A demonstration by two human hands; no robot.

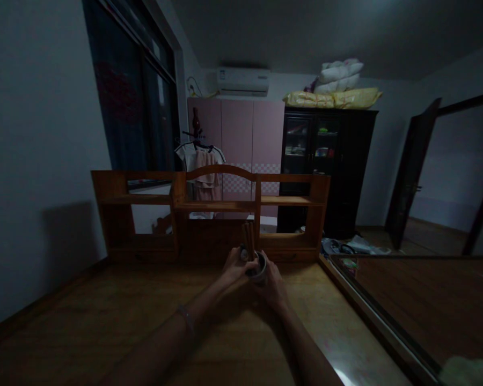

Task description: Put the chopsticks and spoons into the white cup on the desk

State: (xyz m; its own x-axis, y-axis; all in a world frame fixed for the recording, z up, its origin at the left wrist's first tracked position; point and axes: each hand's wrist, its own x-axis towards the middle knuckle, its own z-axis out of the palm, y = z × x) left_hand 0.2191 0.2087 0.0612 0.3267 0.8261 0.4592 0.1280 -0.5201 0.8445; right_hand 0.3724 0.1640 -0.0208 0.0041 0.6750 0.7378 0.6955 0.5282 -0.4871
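My right hand [274, 287] is wrapped round a small grey cup [259, 276], its dark mouth tilted toward me. A bundle of thin brown sticks [248, 240] points upward at the cup's left side. My left hand [235, 265] is closed round their lower part, its thumb across them and close to the cup's rim. The dim light hides whether the sticks are pencils or chopsticks, and whether their lower ends are in the cup. Both hands are above a wooden desktop [145, 311].
A wooden shelf unit [215, 205] stands along the desk's far edge. A wall [24, 161] borders the left, and a raised edge strip [370, 316] runs down the right. Beyond are pink cabinets [237, 128], a dark cupboard [352, 171] and an open door [412, 171].
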